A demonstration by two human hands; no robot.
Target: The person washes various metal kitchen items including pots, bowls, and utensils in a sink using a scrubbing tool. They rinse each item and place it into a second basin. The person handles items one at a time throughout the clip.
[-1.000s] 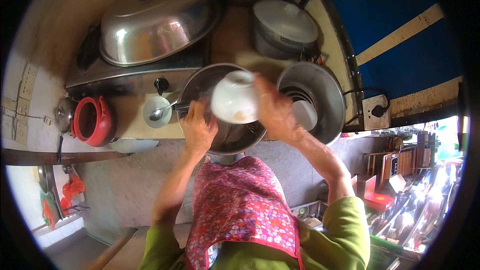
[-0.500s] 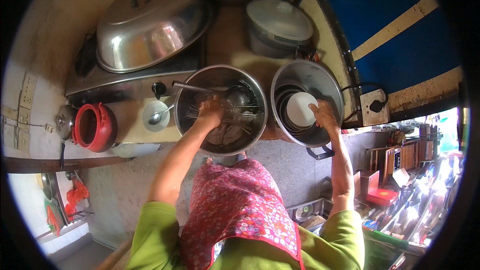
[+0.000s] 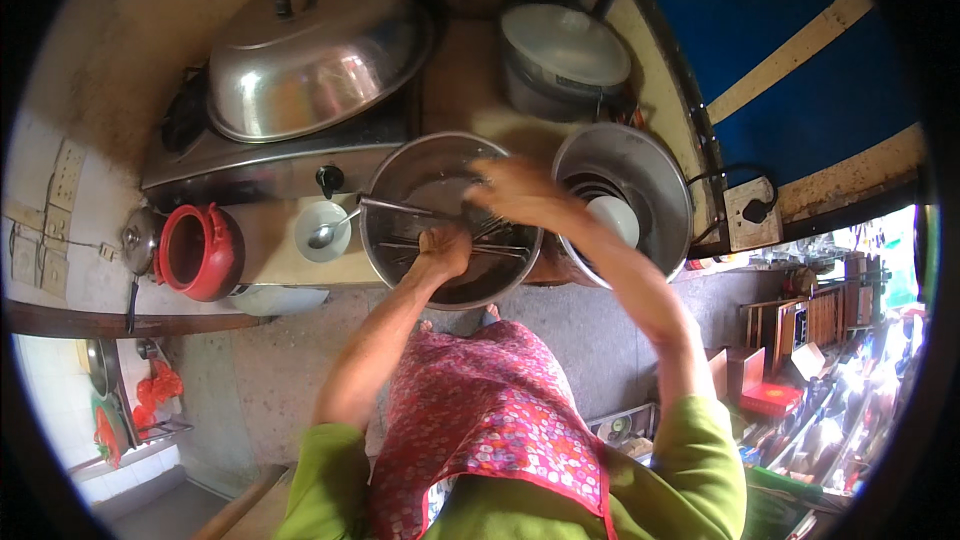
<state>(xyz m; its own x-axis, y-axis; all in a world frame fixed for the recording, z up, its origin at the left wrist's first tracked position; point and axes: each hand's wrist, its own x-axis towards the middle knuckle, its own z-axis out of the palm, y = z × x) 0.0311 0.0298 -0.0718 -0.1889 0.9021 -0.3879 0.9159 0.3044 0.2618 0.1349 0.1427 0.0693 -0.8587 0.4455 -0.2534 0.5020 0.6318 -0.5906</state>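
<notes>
A wide metal pot [image 3: 372, 258] stands in front of me with water in it. Inside it my left hand [image 3: 445, 248] is closed around a bunch of thin chopsticks [image 3: 500, 249], whose ends stick out on both sides. A ladle's metal handle [image 3: 402, 207] crosses the pot's left rim; its far end is hidden by my right hand [image 3: 515, 190]. That hand reaches over the pot's right side, its fingers smeared by motion. To the right, a deeper metal pot [image 3: 655, 175] holds a white bowl [image 3: 615, 221] and several nested dark-rimmed bowls, partly covered by my right forearm.
At left are a small white bowl [image 3: 314, 246] with a spoon [image 3: 324, 235] and a red clay pot [image 3: 200, 252]. A big domed lid [image 3: 310, 60] covers the stove [image 3: 240, 172]. A lidded pot [image 3: 565, 55] stands behind; a socket box [image 3: 752, 212] is at right.
My right hand has let go of the white bowl, now lying in the right pot, and moved left over the water pot. My left hand has shifted slightly right and nearer with the chopsticks.
</notes>
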